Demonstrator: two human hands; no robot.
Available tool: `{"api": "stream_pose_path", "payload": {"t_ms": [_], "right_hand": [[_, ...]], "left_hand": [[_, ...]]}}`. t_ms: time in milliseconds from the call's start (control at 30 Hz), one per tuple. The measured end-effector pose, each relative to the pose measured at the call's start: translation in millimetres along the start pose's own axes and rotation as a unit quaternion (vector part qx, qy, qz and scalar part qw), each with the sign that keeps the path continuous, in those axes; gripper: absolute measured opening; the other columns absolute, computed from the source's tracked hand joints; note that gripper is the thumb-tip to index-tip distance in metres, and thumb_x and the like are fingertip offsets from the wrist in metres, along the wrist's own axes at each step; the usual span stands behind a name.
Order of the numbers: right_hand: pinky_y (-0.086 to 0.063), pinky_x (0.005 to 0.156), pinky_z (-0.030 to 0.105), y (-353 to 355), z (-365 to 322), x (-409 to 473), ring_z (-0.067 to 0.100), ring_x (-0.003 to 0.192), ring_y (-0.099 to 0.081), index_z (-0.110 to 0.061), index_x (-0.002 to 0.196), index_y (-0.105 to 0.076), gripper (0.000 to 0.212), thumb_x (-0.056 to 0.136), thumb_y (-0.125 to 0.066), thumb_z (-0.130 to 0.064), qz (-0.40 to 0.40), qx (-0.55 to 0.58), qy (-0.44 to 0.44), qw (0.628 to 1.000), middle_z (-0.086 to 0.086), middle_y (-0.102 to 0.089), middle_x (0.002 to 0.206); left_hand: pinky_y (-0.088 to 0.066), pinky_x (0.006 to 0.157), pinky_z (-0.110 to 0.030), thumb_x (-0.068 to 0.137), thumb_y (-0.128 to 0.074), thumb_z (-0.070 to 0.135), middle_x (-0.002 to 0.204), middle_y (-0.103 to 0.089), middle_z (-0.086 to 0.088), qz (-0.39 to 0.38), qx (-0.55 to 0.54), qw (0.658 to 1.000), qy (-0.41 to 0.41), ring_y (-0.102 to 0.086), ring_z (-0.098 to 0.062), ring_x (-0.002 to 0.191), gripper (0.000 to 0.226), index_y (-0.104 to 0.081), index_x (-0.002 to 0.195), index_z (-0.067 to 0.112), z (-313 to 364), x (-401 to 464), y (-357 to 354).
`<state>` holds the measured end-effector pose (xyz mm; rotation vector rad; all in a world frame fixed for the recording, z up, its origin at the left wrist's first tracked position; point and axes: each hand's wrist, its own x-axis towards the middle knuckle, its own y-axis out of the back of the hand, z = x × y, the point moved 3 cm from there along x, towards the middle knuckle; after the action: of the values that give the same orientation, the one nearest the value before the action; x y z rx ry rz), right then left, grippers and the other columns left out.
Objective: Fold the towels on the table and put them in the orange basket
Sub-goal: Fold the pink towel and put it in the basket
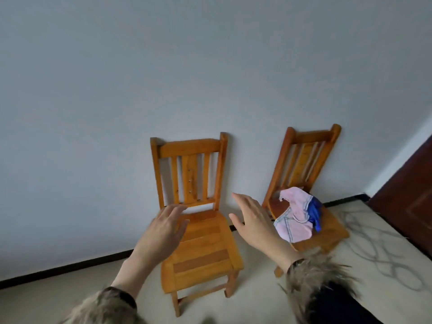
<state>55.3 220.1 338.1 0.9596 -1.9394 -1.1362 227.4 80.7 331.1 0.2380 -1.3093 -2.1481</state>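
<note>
Pink towel [295, 218] crumpled on the right chair [327, 228] seat, partly covering a blue cloth [315, 212] of unclear shape, left hand [163, 228] and right hand [253, 222] spread wide, holding nothing, above the left chair [201, 249], bare floor [264, 300] around both chairs, fur-trimmed sleeves [318, 284] cut off below.

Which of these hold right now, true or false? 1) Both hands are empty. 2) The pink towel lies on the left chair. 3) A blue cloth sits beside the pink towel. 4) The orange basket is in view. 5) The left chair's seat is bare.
1) True: the left hand and right hand are open and hold nothing.
2) False: the pink towel lies on the right chair.
3) True: a blue cloth lies against its right edge.
4) False: no basket shows in this view.
5) True: nothing lies on the left chair, though the left hand covers part of its seat.
</note>
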Motion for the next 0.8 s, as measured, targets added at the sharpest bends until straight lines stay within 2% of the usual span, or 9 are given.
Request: {"api": "stream_pose_path", "payload": {"t_ms": [167, 400, 467, 633, 800], "right_hand": [[-0.034, 0.108, 0.033, 18.8, 89.2, 31.3, 0.019, 0.134, -0.037, -0.018, 0.143, -0.032, 0.052, 0.095, -0.047, -0.03, 0.029, -0.017, -0.082, 0.996, 0.0, -0.04, 0.145], [-0.033, 0.107, 0.028, 36.7, 205.0, 76.0, 0.015, 0.132, -0.038, -0.025, 0.143, -0.03, 0.052, 0.095, -0.045, -0.038, 0.049, -0.022, -0.218, 0.975, -0.004, -0.039, 0.145], [-0.035, 0.105, 0.029, 41.5, 237.2, 79.5, 0.015, 0.131, -0.039, -0.027, 0.142, -0.031, 0.05, 0.095, -0.044, -0.037, 0.061, -0.017, -0.247, 0.967, -0.005, -0.041, 0.143], [-0.037, 0.093, 0.018, 48.7, 319.4, 79.2, 0.009, 0.123, -0.043, -0.027, 0.139, -0.032, 0.048, 0.095, -0.047, -0.038, 0.078, -0.021, -0.318, 0.945, -0.006, -0.046, 0.136], [-0.041, 0.094, 0.023, 43.1, 411.6, 86.5, 0.012, 0.122, -0.044, -0.025, 0.139, -0.032, 0.049, 0.094, -0.047, -0.039, 0.06, 0.002, -0.347, 0.936, -0.003, -0.047, 0.136]], "left_hand": [[-0.038, 0.103, -0.031, 0.097, -0.041, 0.037, 0.14, -0.043, 0.003, -0.049, -0.006, 0.996, -0.068, -0.041, -0.017, 0.129, 0.041, -0.041, 0.136, 0.025, 34.5, 100.7, -52.6], [-0.038, 0.103, -0.03, 0.098, -0.037, 0.038, 0.144, -0.039, 0.002, -0.116, -0.021, 0.984, -0.134, -0.042, -0.017, 0.129, 0.043, -0.038, 0.139, 0.025, 84.0, 237.3, -118.3], [-0.036, 0.105, -0.03, 0.098, -0.037, 0.038, 0.145, -0.037, 0.003, -0.147, -0.015, 0.977, -0.156, -0.04, -0.017, 0.131, 0.042, -0.036, 0.139, 0.026, 104.4, 265.6, -142.5], [-0.032, 0.109, -0.029, 0.099, -0.037, 0.037, 0.146, -0.036, 0.005, -0.225, -0.009, 0.956, -0.188, -0.034, -0.015, 0.134, 0.041, -0.037, 0.139, 0.028, 153.6, 320.5, -209.6], [-0.033, 0.106, -0.027, 0.099, -0.04, 0.031, 0.144, -0.039, 0.005, -0.283, -0.009, 0.941, -0.186, -0.037, -0.014, 0.131, 0.039, -0.039, 0.138, 0.026, 192.9, 365.2, -279.3]]}}
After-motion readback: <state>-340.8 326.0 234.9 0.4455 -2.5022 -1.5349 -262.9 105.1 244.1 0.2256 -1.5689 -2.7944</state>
